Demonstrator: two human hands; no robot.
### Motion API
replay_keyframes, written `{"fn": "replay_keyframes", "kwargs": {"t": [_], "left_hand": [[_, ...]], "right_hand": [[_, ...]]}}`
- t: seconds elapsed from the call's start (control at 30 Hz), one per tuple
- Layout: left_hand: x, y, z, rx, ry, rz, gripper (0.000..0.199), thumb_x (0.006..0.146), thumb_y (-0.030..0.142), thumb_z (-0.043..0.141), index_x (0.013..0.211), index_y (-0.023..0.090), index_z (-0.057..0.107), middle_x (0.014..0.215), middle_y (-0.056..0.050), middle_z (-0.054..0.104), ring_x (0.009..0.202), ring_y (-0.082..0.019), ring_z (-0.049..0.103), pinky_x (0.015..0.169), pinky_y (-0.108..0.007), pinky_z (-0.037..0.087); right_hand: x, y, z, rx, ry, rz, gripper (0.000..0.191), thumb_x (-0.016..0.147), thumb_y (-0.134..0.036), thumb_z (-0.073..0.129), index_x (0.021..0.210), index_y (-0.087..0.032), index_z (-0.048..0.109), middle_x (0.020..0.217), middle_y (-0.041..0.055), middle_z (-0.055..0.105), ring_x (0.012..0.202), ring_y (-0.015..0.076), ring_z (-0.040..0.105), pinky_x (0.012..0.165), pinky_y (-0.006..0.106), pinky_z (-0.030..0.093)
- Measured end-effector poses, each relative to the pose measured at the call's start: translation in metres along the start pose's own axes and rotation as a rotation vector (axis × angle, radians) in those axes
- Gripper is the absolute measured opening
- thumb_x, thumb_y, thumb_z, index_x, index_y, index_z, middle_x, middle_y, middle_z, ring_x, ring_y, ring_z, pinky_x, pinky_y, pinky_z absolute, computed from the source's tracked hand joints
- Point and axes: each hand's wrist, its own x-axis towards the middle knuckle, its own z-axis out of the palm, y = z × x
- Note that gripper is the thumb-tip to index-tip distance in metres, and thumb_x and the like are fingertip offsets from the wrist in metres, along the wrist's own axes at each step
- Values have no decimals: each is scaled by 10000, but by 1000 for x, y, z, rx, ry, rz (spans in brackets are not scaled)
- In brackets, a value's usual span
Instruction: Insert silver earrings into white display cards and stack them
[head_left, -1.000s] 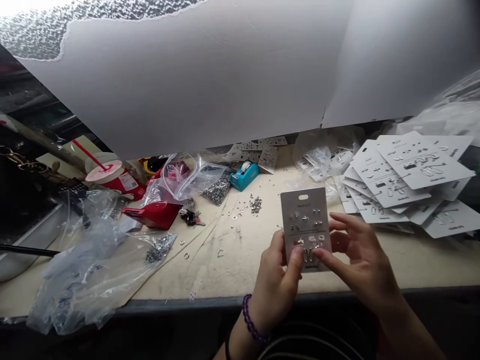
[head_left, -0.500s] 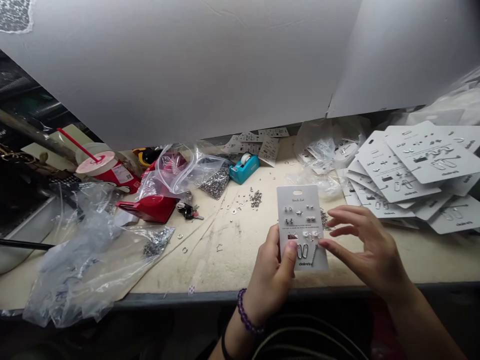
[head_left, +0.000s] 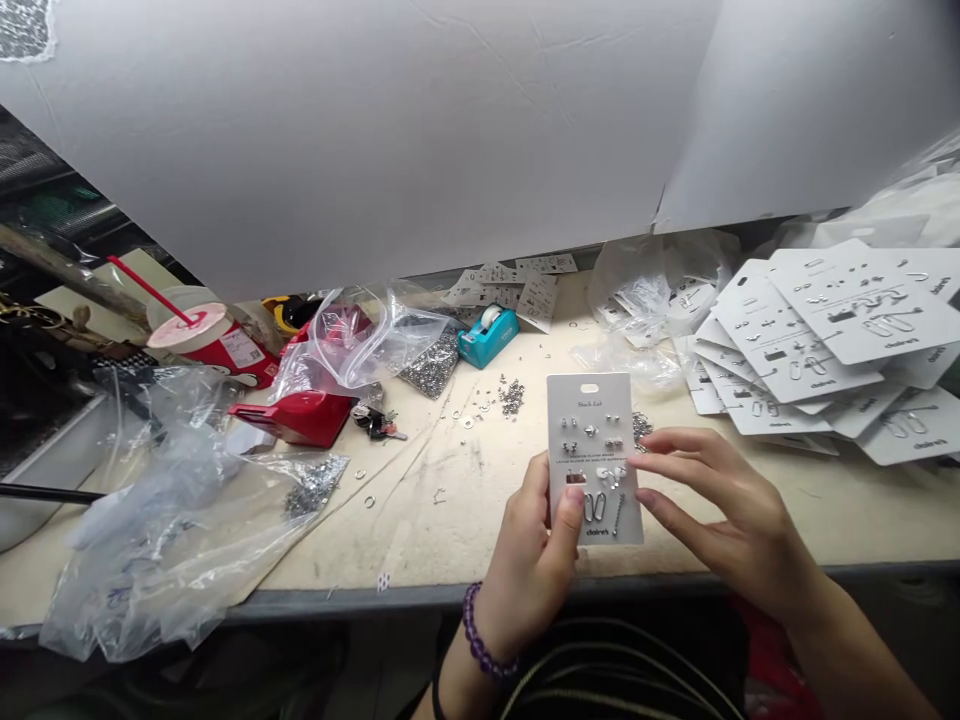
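Card [head_left: 589, 405] drifted left since last frame; my left hand [head_left: 529, 585] pinches it low, upper studs [head_left: 591, 430] uncovered; right hand [head_left: 724, 500] open, reaching its right edge.

Bright, flat light fills my bench [head_left: 420, 540], the white board [head_left: 337, 150] glares almost blown out, plastic bags [head_left: 352, 345] catch hot highlights, the earring card [head_left: 595, 460] stays sharp with faint shadows, and the frame's edges bow and fall dark
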Motion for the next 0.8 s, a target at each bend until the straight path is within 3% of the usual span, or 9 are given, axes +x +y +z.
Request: {"fn": "replay_keyframes", "kwargs": {"t": [0.2,0.47,0.7,0.8], "left_hand": [[0,-1,-2,37,-5,5,255,909,384,380,1121,255,435,816,-5,506,622,-90,455,547,-208,410],[-2,2,-4,71,-6,23,241,910,377,375,1100,246,443,825,-9,519,641,-96,473,572,-215,427],[0,-1,-6,53,6,6,275,904,383,380,1120,220,432,834,-22,531,623,-97,481,515,-202,435],[3,-2,-10,27,64,4,304,892,386,406,1132,201,413,887,-40,537,614,-96,487,489,-200,445]], "right_hand": [[0,-1,4,-59,-20,-71,318,763,-74,600,1058,-193,584,1047,79,505,939,171,518,757,307,501],[2,-2,4,-59,-9,-43,233,755,-107,616,972,-192,599,1019,73,508,932,174,516,738,309,498],[3,2,4,-35,-33,14,156,793,-146,580,935,-199,612,982,61,544,939,166,543,787,304,490],[2,16,-1,-42,-75,136,119,828,-218,549,928,-206,611,939,45,590,887,160,573,748,299,498]]}}
